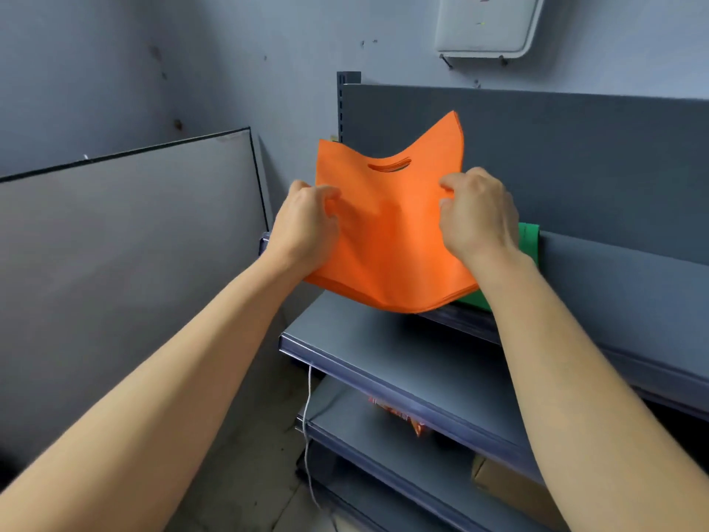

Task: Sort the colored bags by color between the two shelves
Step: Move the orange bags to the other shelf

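A stack of orange fabric bags (391,232) with a slot handle is held up over the left end of the top shelf (614,270). My left hand (307,224) grips its left edge and my right hand (479,216) pinches its right edge, so the stack curls upward at the top corners. Under the orange stack lies a green bag (527,240), showing only past my right wrist and below the stack's lower right corner. The stack's bottom edge hangs over the shelf front.
Grey shelving continues below: a bare second shelf (403,351), a lower one with an orange packet (410,420), and a cardboard box (510,489) beneath. A large framed grey panel (126,243) leans against the wall on the left. A white cord (307,435) hangs down.
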Motion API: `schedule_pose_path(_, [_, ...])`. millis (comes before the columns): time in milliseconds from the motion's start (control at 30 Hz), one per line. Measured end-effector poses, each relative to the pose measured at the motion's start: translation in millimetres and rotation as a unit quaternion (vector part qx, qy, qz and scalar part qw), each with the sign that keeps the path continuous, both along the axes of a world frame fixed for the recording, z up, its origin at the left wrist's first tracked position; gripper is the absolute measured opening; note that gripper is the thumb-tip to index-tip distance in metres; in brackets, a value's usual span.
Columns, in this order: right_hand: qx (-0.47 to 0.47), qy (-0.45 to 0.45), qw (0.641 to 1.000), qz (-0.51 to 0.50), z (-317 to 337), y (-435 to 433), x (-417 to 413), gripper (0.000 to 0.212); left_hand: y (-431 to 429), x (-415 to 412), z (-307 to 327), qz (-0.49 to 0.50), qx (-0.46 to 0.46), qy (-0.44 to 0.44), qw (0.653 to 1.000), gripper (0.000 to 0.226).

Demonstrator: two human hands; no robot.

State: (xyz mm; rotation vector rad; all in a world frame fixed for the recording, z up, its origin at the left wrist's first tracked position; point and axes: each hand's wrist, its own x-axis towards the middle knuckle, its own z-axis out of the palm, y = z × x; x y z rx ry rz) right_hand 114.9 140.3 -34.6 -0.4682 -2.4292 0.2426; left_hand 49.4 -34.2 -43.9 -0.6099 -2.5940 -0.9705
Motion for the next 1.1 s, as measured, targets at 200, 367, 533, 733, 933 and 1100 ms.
schedule_pose_path(200, [-0.01,0.015,0.993,0.116,1,-103,-22,0.034,-113,18,-2,0.092,-0.001,0.017,0.996,0.042])
schedule_pose_path(367, [-0.016,0.051,0.974,0.22,3,-218,-31,0.034,-235,42,4,0.194,-0.006,-0.004,0.981,0.04])
schedule_pose_path(533, [-0.028,0.081,0.947,0.31,6,-328,-23,0.035,-339,84,9,0.294,0.014,0.002,0.956,0.041])
schedule_pose_path(733, [-0.062,0.069,0.901,0.424,2,-452,-7,0.036,-450,146,8,0.41,0.002,0.01,0.912,0.046])
schedule_pose_path(933, [-0.078,0.009,0.878,0.471,-20,-536,5,0.035,-521,187,-4,0.492,-0.029,-0.013,0.87,0.045])
schedule_pose_path(1100, [-0.077,-0.05,0.881,0.464,-39,-562,-5,0.036,-550,182,-26,0.505,-0.042,-0.068,0.859,0.044])
